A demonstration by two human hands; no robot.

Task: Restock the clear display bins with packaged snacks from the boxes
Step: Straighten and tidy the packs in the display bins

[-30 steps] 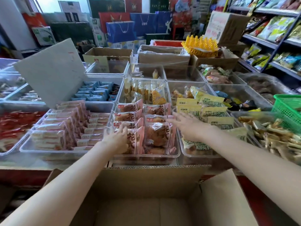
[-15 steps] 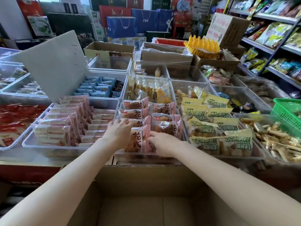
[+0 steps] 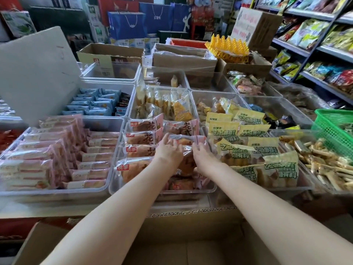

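Head view: left hand (image 3: 169, 152) and right hand (image 3: 203, 154) both in middle clear bin (image 3: 114, 185) at table's near edge, fingers curled, together holding pink-wrapped pastry packet (image 3: 188, 139) above stacked packets. Open cardboard box (image 3: 181, 243) below.

Behind the yellow tray (image 3: 227, 47): blue gift bags (image 3: 127, 23), stacked cartons; to its right, stocked metal shelves (image 3: 313, 52).

Pink-edged pastry packets (image 3: 142, 137) stand in rows in the middle clear bin (image 3: 114, 186) — an open cardboard box (image 3: 191, 224) sits just below it.
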